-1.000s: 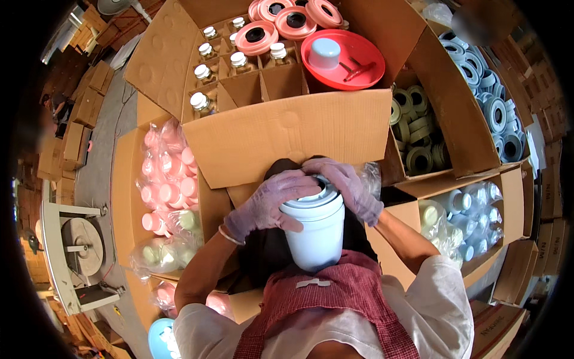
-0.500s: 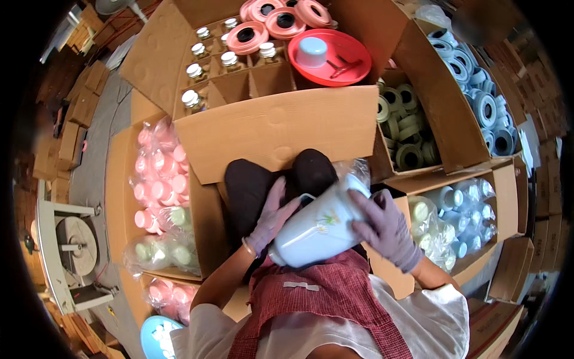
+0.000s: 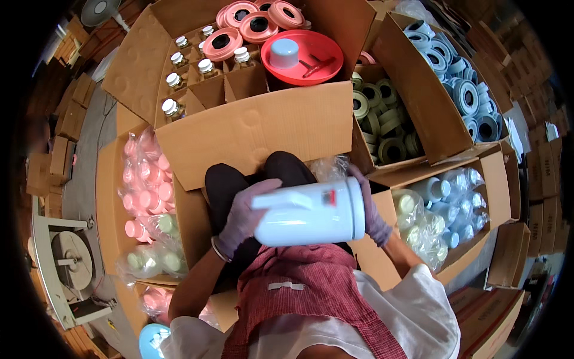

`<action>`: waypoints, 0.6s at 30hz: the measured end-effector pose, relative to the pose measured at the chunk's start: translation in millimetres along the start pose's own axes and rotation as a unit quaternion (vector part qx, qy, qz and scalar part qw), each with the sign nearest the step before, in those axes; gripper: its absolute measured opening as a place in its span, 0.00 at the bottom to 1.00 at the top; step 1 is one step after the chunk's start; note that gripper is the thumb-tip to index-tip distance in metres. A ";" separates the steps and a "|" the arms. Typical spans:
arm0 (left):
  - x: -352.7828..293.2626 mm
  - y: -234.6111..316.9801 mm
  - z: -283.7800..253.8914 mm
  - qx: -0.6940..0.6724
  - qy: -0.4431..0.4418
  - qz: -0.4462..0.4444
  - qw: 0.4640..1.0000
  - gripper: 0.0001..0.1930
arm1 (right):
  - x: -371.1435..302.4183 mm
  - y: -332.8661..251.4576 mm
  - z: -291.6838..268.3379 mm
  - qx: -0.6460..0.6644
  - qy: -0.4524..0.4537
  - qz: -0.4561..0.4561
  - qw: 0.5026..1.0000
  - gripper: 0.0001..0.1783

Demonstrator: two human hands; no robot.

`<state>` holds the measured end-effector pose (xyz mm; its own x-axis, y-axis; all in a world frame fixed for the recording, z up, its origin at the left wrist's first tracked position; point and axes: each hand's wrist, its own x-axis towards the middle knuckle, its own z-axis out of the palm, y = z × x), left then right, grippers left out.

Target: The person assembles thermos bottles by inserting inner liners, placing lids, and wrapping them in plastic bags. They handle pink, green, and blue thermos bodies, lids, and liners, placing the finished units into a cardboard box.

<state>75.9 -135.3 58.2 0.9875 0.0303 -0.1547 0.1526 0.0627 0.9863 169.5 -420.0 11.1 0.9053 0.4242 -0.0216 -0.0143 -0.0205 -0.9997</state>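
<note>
Across my lap lies a light blue thermos jug body, held sideways between both hands, its handle side turned up and a small red mark near its right end. My left hand, in a greyish-purple glove, is closed round the left end by the handle. At the wider right end, my gloved right hand grips the rim, its fingers mostly behind the jug. Beyond my knees, a divided carton holds glass liners with white caps and pink ring-shaped parts.
A red basin with a light blue cup sits on the divided carton. Cartons hold bagged pink parts at left, green rings, blue rings and bagged blue parts at right. A fan stands far left.
The jug has been rolled and levelled: its flower print has gone from view and its handle side shows. My left hand has moved up onto the jug's end; the right has slid to its other end.
</note>
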 end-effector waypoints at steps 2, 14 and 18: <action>7.4 4.6 -5.6 -0.030 -0.002 -0.080 0.996 0.17 | 8.3 -0.3 1.7 -0.144 0.022 -0.139 0.980 0.21; 18.1 28.0 -9.0 0.325 -0.017 0.108 0.939 0.08 | 26.8 -68.9 -2.3 -0.095 -0.146 -0.279 0.944 0.32; 25.1 70.0 28.6 0.405 0.015 0.406 0.819 0.05 | 47.9 -6.3 -13.6 0.402 -0.006 0.263 0.877 0.26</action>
<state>112.5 -158.7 125.0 0.7765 -0.2418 0.5818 -0.5665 -0.6721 0.4768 218.8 -411.8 16.5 0.6795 0.5565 -0.4781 -0.7274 0.4262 -0.5378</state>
